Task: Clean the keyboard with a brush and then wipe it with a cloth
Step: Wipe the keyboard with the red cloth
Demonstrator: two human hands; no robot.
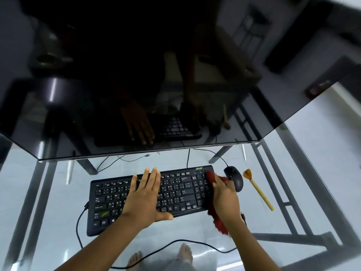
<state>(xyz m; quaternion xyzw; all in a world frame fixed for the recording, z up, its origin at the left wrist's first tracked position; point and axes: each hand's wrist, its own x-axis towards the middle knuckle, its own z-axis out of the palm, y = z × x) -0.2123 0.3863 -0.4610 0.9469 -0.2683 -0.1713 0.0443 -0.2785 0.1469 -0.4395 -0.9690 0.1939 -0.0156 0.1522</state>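
Left hand lies spread flat on the keyboard; right hand grips a red cloth on its 3 o'clock end, brush farther toward 3 o'clock on the desk.

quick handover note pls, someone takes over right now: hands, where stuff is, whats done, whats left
Left hand: flat, fingers straight, pressing on the middle of the keyboard.
Right hand: grips the red cloth on the keyboard's right end.
Brush: lies on the glass table, to the right of the mouse.
Done: brushing, it seems, since the brush is set down.
Left: wipe the other keys, probably including those under the left hand.
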